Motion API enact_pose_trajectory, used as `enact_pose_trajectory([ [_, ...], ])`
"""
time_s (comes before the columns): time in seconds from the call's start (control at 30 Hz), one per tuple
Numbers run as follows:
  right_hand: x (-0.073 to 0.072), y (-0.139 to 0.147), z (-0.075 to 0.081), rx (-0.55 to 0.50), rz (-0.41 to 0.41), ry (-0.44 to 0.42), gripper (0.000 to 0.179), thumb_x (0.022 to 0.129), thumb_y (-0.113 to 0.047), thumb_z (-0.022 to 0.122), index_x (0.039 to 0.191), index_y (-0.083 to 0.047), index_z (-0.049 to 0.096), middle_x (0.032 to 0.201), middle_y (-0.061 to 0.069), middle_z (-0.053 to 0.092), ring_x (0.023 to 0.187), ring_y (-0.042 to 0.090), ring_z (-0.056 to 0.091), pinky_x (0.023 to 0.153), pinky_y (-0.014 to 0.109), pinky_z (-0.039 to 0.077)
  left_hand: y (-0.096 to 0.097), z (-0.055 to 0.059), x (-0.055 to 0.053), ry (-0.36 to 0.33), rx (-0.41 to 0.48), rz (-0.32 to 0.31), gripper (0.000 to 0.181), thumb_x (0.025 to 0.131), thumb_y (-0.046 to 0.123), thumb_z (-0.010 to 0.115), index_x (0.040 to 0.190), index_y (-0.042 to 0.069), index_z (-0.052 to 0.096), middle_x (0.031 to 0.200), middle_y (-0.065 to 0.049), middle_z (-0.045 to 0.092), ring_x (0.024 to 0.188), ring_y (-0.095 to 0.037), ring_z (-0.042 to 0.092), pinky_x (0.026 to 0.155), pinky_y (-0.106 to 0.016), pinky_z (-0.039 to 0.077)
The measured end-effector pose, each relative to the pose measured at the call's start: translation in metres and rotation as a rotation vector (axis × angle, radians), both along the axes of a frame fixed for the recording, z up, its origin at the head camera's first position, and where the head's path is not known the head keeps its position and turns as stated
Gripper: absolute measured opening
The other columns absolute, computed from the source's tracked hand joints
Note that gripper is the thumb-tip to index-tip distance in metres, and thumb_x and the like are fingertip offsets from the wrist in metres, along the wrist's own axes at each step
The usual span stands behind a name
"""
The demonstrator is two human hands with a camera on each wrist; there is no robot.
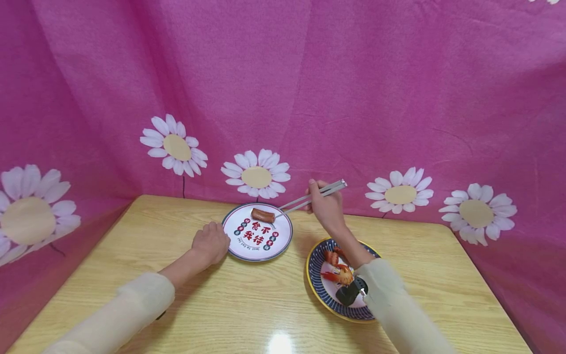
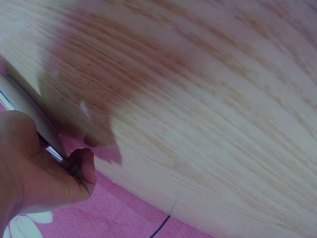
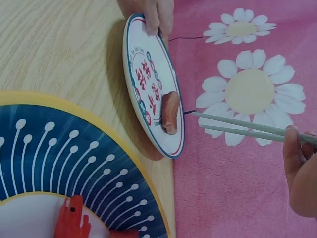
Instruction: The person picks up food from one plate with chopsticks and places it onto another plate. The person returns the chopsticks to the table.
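My left hand [image 1: 211,242] grips the rim of a white plate [image 1: 239,248] with red lettering, its fingers curled at the edge in the left wrist view. The plate looks tilted in the right wrist view. A short brown sausage [image 1: 263,215] lies near the plate's far edge. With my right hand [image 1: 327,209] I hold a pair of light metal chopsticks [image 1: 305,200]. Their tips are slightly parted and beside the sausage, with a small gap showing in the right wrist view [image 3: 237,126].
A blue-striped bowl [image 1: 315,275] with a yellow rim stands under my right forearm. In it lie a red-orange shrimp [image 1: 339,275] and other reddish food pieces. A black device [image 1: 351,291] hangs by the right cuff. A pink flowered cloth [image 1: 309,98] borders the wooden table [image 1: 247,300].
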State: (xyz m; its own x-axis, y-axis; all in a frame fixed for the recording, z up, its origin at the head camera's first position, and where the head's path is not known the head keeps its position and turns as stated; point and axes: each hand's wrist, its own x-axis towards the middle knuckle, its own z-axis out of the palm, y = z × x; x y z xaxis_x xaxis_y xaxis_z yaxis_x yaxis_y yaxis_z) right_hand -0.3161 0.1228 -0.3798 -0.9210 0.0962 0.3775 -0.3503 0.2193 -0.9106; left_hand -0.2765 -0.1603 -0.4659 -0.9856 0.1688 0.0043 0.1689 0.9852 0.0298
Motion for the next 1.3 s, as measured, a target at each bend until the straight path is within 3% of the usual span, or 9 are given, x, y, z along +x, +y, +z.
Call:
enact_pose_trajectory([
  [0.27, -0.002, -0.005, -0.01, 0.02, 0.051, 0.051, 0.039, 0.103, -0.022, 0.053, 0.082, 0.008, 0.064, 0.058, 0.012, 0.06, 0.045, 0.012, 0.058, 0.044, 0.029, 0.052, 0.0, -0.001, 0.0, -0.016, -0.008, -0.002, 0.035, 0.103, 0.02, 0.041, 0.098, -0.014, 0.049, 0.086, -0.018, 0.041, 0.084, -0.032, 0.047, 0.074, -0.046, 0.049],
  [0.43, -0.005, -0.009, -0.014, 0.025, 0.048, 0.045, 0.036, 0.103, -0.02, 0.053, 0.079, 0.004, 0.065, 0.058, 0.011, 0.06, 0.045, 0.011, 0.058, 0.045, 0.032, 0.053, 0.0, 0.0, 0.0, -0.021, -0.005, 0.006, 0.034, 0.103, 0.019, 0.041, 0.098, -0.014, 0.049, 0.085, -0.018, 0.041, 0.084, -0.032, 0.047, 0.074, -0.046, 0.049],
  [0.6, -0.008, -0.011, -0.017, 0.053, 0.04, 0.024, 0.037, 0.102, -0.022, 0.054, 0.081, 0.006, 0.065, 0.058, 0.012, 0.06, 0.046, 0.013, 0.06, 0.045, 0.029, 0.053, 0.001, 0.001, 0.001, -0.022, 0.003, 0.005, 0.034, 0.102, 0.019, 0.041, 0.099, -0.014, 0.049, 0.086, -0.018, 0.042, 0.084, -0.033, 0.048, 0.075, -0.047, 0.048],
  [0.93, -0.013, -0.015, -0.019, 0.092, 0.044, -0.009, 0.038, 0.103, -0.024, 0.053, 0.085, 0.007, 0.066, 0.062, 0.015, 0.063, 0.061, 0.044, 0.066, 0.054, 0.049, 0.056, 0.002, 0.001, 0.001, -0.028, -0.011, 0.01, 0.035, 0.103, 0.019, 0.042, 0.101, -0.015, 0.05, 0.086, -0.019, 0.043, 0.084, -0.033, 0.048, 0.075, -0.047, 0.049],
  [1.03, -0.014, -0.016, -0.02, 0.106, 0.045, -0.006, 0.038, 0.103, -0.024, 0.052, 0.085, 0.006, 0.066, 0.062, 0.015, 0.063, 0.06, 0.043, 0.065, 0.056, 0.051, 0.056, 0.002, 0.002, 0.0, -0.028, -0.01, 0.015, 0.035, 0.103, 0.019, 0.042, 0.1, -0.014, 0.05, 0.086, -0.019, 0.043, 0.084, -0.033, 0.048, 0.075, -0.047, 0.049],
  [1.17, -0.016, -0.017, -0.021, 0.111, 0.047, -0.013, 0.039, 0.103, -0.024, 0.052, 0.087, 0.008, 0.065, 0.063, 0.015, 0.063, 0.055, 0.031, 0.066, 0.058, 0.055, 0.055, 0.001, 0.001, -0.001, -0.025, -0.011, 0.018, 0.035, 0.103, 0.019, 0.041, 0.1, -0.014, 0.049, 0.086, -0.019, 0.043, 0.085, -0.034, 0.049, 0.075, -0.047, 0.049],
  [1.3, -0.017, -0.019, -0.022, 0.104, 0.051, -0.022, 0.038, 0.103, -0.023, 0.052, 0.086, 0.008, 0.065, 0.063, 0.016, 0.063, 0.051, 0.022, 0.064, 0.054, 0.046, 0.056, 0.001, -0.001, -0.001, -0.025, -0.015, 0.016, 0.035, 0.103, 0.02, 0.041, 0.1, -0.014, 0.05, 0.087, -0.019, 0.043, 0.085, -0.034, 0.049, 0.076, -0.047, 0.049],
])
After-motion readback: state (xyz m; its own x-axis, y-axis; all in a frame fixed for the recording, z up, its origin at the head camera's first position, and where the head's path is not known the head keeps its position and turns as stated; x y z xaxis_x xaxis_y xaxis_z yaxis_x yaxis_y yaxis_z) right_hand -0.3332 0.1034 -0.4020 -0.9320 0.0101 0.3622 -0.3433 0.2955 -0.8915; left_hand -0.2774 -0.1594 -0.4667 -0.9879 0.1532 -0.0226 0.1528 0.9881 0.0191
